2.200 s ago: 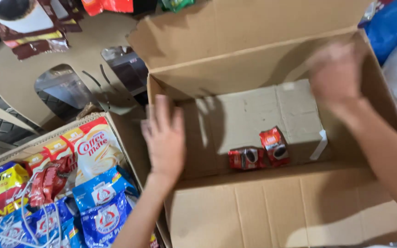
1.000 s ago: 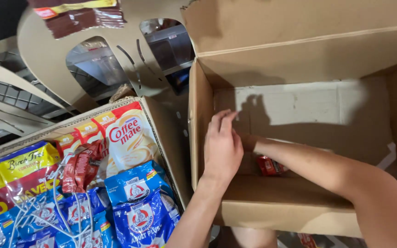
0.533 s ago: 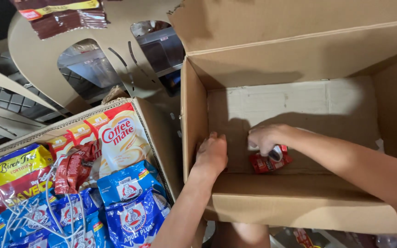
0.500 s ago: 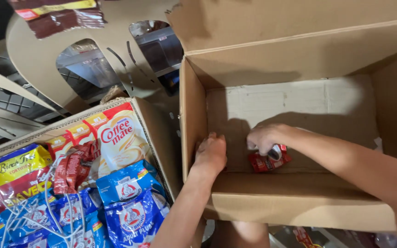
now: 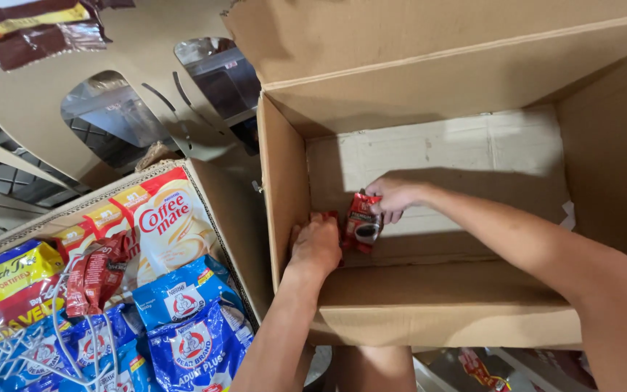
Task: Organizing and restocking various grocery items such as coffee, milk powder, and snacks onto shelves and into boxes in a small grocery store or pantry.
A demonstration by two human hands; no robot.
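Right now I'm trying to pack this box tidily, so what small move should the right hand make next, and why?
Probably set the red foil sachet down upright against the left inner wall of the brown cardboard box. The right hand pinches the sachet's top just above the floor, and the left hand rests in that corner, seemingly on another red packet.

Open top: cardboard box unobstructed from above.
Box floor: bare right of the red sachet — room to pass.
Left corner: crowded — left hand against the wall, right hand just beside.
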